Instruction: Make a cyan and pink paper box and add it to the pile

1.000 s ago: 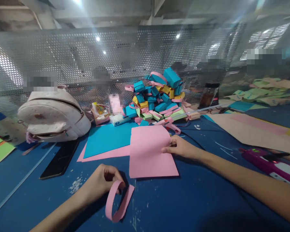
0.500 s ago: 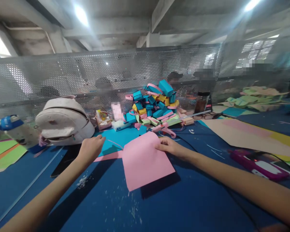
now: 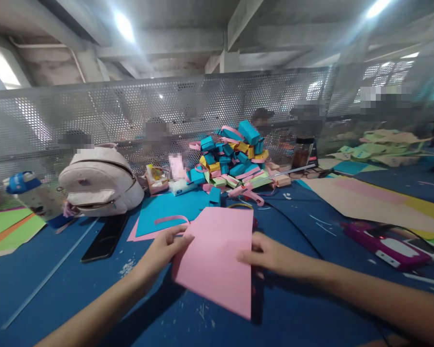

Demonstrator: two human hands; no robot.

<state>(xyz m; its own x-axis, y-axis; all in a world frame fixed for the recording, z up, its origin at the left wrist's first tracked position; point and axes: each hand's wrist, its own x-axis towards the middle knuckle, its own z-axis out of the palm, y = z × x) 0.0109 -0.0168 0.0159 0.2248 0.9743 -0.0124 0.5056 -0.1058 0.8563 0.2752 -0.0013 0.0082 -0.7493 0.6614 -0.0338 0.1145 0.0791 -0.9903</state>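
Pink sheet (image 3: 219,255), plain-faced, tilts above the surface (image 3: 292,313), long axis running near-to-far; left hand (image 3: 168,246) and right hand (image 3: 265,253) pinch opposite edges.

No lettering or numbers are legible (too small, blurred).

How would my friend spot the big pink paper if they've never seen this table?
Find the tall heap on the blue table, then look nearer, to the two hands. The pink paper is between the left hand and right hand. It's wide and held, unlike the thin pink strip beside it.
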